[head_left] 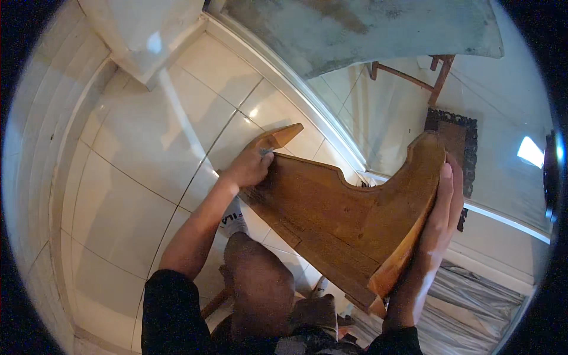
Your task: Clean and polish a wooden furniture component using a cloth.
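Observation:
A brown wooden furniture piece (331,207) with a curved cut-out along its far edge is held up in front of me, tilted. Its left end is in the grip of my left hand (251,165), whose fingers fold over the edge beside a short pointed wooden part (288,136). A ring shows on one of those fingers. My right hand (439,207) lies along the tall right side, pressing it from outside, with its thumb up near the rounded top. The underside of the wood and some fingertips are hidden.
Pale floor tiles (130,136) spread to the left, up to a white wall (41,130). My bent knee (257,278) is just below the wood. A white frame rail (296,94) runs diagonally beyond. A worn grey-blue panel (378,29) hangs above; silvery fabric (473,302) lies at lower right.

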Demonstrator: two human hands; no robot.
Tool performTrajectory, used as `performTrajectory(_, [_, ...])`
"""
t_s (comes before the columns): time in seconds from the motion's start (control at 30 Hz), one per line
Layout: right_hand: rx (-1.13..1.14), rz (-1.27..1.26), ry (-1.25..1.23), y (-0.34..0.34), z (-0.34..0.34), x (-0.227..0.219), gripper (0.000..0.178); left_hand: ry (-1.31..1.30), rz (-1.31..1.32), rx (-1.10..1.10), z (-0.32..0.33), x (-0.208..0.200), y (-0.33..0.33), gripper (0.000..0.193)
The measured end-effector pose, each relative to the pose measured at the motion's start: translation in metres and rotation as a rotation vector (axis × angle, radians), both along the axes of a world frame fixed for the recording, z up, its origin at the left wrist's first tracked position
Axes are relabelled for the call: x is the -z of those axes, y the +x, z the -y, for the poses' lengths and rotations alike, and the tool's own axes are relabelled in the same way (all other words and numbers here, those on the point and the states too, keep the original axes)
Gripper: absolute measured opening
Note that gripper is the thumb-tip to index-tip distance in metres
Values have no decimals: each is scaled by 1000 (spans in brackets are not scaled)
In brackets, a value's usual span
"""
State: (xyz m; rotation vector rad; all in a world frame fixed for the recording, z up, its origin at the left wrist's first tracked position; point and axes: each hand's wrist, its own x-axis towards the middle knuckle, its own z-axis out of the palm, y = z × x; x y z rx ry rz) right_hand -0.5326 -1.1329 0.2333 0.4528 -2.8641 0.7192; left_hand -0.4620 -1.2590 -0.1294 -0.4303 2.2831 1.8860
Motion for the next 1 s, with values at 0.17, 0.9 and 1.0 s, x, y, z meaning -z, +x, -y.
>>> performTrajectory(0.17, [-31,-30,91,0,-3,-6,46,-176,111,129,-13,72,-24,41])
performTrajectory(0.9, [-91,-154,217,-5,-18,-3,50,-151,383,250,6,-32,-18,35])
performTrajectory(1.0, [-118,-165,210,-4,-20,-2,51,-223,331,303,11,-48,-16,36])
